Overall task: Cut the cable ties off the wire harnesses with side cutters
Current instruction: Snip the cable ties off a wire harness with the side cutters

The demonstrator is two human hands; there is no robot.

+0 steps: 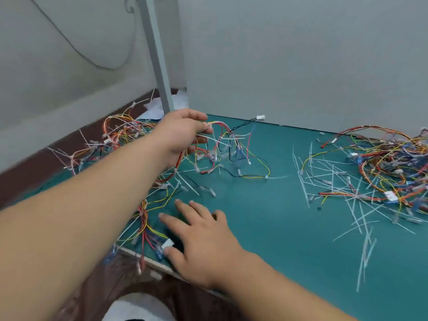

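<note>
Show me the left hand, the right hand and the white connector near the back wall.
left hand (pixel 181 135), head view, back of the hand, gripping the wire harness (pixel 220 123)
right hand (pixel 206 242), head view, back of the hand
white connector (pixel 261 117), head view, middle of its plastic body

"What's the left hand (pixel 183 135) doing?"
"Gripping a wire harness (pixel 222 129) above the green mat (pixel 266 218)."
"The right hand (pixel 201 239)?"
"Fingers spread at the mat's near edge. Loose cable ties (pixel 305 188) lie farther right."

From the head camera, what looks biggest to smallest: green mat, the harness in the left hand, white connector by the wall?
1. Mat
2. Harness
3. Connector, though it lies farthest away, which shrinks it.
</note>
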